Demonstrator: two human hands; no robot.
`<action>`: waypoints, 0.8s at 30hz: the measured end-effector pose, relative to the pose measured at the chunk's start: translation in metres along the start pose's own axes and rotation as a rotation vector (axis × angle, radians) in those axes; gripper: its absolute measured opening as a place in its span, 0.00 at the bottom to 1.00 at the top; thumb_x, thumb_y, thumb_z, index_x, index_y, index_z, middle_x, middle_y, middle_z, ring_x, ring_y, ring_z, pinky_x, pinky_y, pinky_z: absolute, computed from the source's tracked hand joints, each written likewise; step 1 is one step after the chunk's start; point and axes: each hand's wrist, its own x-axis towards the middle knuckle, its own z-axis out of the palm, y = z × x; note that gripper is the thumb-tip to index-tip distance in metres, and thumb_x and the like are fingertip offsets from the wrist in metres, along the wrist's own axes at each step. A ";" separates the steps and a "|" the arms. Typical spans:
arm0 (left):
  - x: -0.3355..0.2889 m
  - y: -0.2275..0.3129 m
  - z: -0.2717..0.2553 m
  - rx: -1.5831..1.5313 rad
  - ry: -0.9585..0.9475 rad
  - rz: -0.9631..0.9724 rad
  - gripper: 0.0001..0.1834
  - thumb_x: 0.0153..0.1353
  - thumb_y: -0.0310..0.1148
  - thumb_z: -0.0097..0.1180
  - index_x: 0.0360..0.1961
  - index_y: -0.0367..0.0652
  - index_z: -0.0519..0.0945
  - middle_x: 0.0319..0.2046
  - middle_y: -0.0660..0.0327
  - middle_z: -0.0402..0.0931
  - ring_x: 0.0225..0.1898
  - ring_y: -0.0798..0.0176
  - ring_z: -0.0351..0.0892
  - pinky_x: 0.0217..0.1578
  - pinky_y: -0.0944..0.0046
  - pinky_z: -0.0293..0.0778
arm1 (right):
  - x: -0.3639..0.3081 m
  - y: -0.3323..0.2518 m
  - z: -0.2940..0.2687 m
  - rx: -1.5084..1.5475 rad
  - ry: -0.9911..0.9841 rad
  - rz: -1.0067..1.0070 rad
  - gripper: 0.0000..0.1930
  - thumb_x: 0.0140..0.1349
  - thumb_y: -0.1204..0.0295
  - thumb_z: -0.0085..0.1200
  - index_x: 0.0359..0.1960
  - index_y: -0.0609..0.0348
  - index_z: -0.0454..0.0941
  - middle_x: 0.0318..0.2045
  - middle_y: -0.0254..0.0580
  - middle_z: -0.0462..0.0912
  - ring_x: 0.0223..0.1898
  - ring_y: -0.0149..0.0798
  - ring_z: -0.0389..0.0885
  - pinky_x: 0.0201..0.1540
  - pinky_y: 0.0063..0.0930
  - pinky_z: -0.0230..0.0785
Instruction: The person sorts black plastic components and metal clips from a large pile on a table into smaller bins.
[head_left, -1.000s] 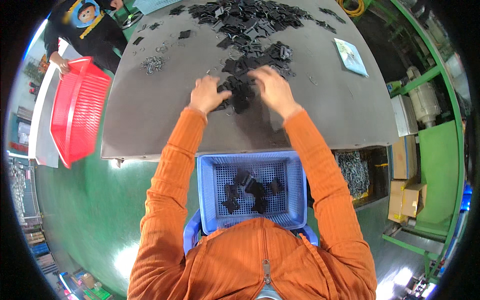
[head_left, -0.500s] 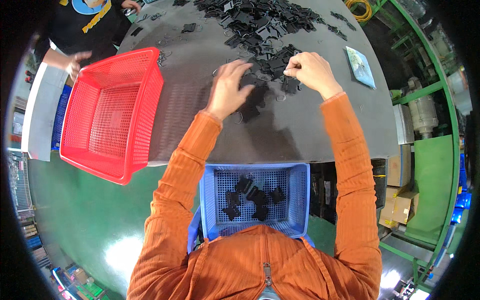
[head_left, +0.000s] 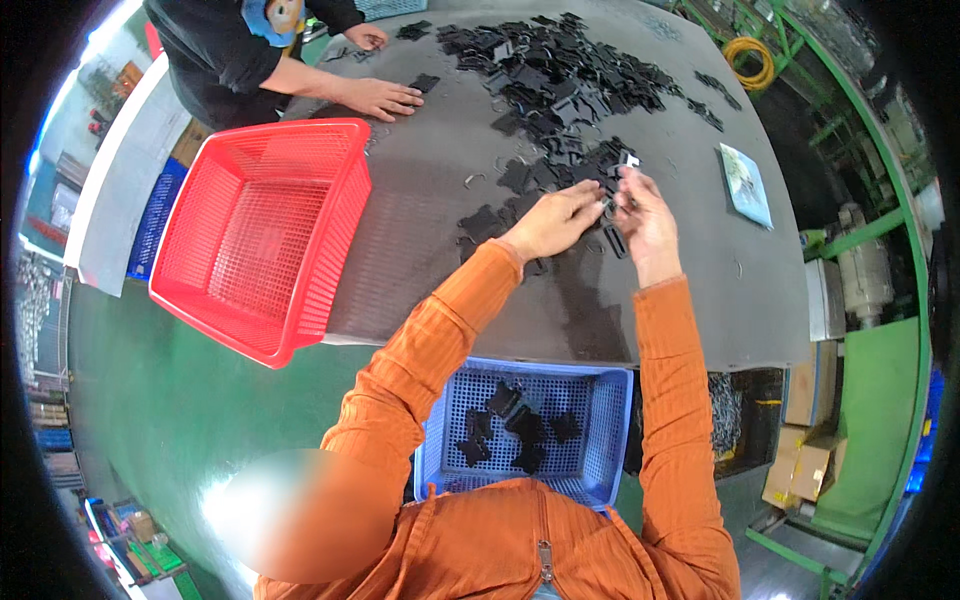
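Observation:
My left hand lies over the near edge of a pile of flat black plastic pieces. Its fingers are stretched out, the tips close to my right hand. My right hand is closed in a pinch at the pile's near right side. Something small and shiny shows at its fingertips, too blurred to name. Beneath the hands lies a black piece with a slot. Loose wire hooks are scattered around. Below the table edge, a blue basket holds several black pieces.
A red basket stands at the table's left edge. Beyond it, another person's hand rests on the grey table by a black piece. At right are a light-blue plastic packet and a coiled yellow hose.
My left hand has moved right, next to my right hand. The other person's hand has gone from the red basket to the tabletop. The whole view has shifted a little.

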 end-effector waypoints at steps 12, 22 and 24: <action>0.023 -0.042 -0.048 0.656 0.254 -0.595 0.28 0.47 0.43 0.66 0.45 0.37 0.75 0.45 0.48 0.74 0.51 0.44 0.70 0.52 0.53 0.67 | -0.024 -0.016 -0.046 -1.722 0.018 -0.020 0.28 0.39 0.59 0.70 0.43 0.55 0.76 0.39 0.43 0.74 0.46 0.47 0.75 0.47 0.39 0.68; 0.003 -0.017 -0.078 -0.427 0.165 -0.614 0.18 0.62 0.27 0.49 0.53 0.47 0.74 0.37 0.60 0.76 0.32 0.69 0.79 0.27 0.70 0.73 | -0.014 -0.017 -0.051 -1.426 0.008 -0.051 0.22 0.39 0.67 0.71 0.34 0.64 0.76 0.32 0.50 0.80 0.37 0.47 0.79 0.40 0.36 0.69; -0.003 -0.021 -0.083 -0.045 -0.056 -0.562 0.16 0.62 0.31 0.49 0.51 0.45 0.77 0.38 0.58 0.77 0.34 0.65 0.79 0.32 0.65 0.75 | -0.016 -0.032 -0.039 -1.300 -0.238 0.065 0.22 0.39 0.68 0.71 0.35 0.63 0.75 0.33 0.50 0.80 0.37 0.47 0.79 0.40 0.37 0.69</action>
